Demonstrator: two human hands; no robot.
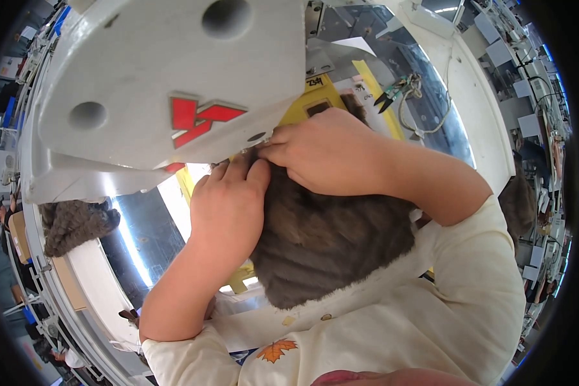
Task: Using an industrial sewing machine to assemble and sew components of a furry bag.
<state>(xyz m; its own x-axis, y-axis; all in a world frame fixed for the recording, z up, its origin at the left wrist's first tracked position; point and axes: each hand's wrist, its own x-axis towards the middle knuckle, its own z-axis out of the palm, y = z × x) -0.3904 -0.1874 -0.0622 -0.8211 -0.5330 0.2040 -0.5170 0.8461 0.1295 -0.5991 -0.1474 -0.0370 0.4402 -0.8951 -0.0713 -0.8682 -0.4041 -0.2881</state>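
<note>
A large white machine head (pixel 141 64) with a red emblem fills the upper left. Beneath its lower edge, my left hand (pixel 228 209) has curled fingers gripping the upper edge of a dark brown fur piece (pixel 331 251). Close to its right, my right hand (pixel 325 148) pinches that same edge, with its thumb and forefinger at the machine's underside; their tips are partly hidden. The fur hangs down toward my body. Yellow plates (pixel 383 96) show behind my right hand.
Green-handled snips (pixel 392 91) and a looped cord lie on the metal bed at the upper right. Another fur piece (pixel 77 225) sits at the left on the white table edge (pixel 109 276). Rows of workbenches and machines line both sides, with people (pixel 6 212) at the far left.
</note>
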